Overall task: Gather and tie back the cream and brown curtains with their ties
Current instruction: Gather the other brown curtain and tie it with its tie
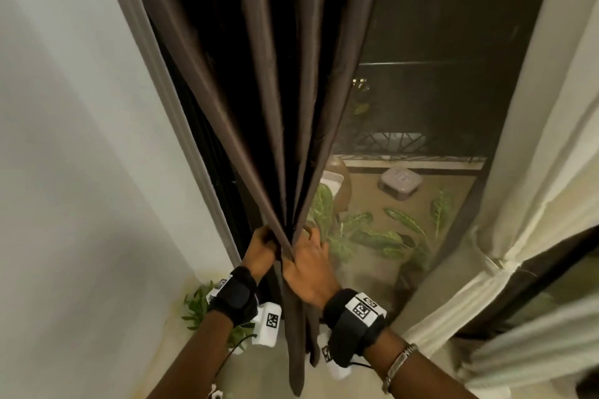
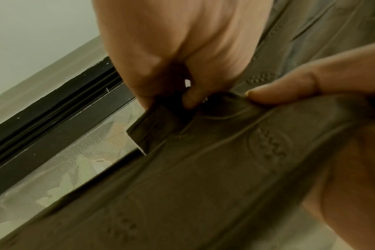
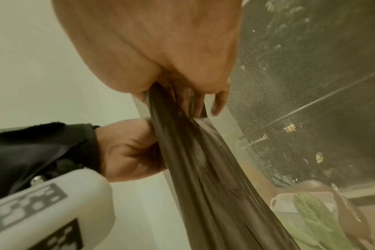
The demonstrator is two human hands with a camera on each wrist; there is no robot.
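Note:
The brown curtain [image 1: 278, 107] hangs in the middle of the head view, its folds bunched into a narrow bundle at waist height. My left hand [image 1: 264, 241] pinches a dark flat strip with a squared end, apparently the brown tie [image 2: 154, 130], against the bundle's left side. My right hand [image 1: 306, 251] grips the gathered brown curtain [image 3: 203, 169] from the right, thumb in front. In the left wrist view, one finger of the right hand [image 2: 289, 91] rests on the fabric [image 2: 203, 177]. At the right, the cream curtain [image 1: 534, 172] is cinched by a cream tie [image 1: 499, 264].
A white wall [image 1: 81, 172] and grey window frame [image 1: 181, 126] stand close on the left. Behind the mesh screen [image 1: 437, 91] lie leafy balcony plants [image 1: 372, 233] and a grey stool [image 1: 400, 183]. A small potted plant [image 1: 197, 304] sits on the floor by my left wrist.

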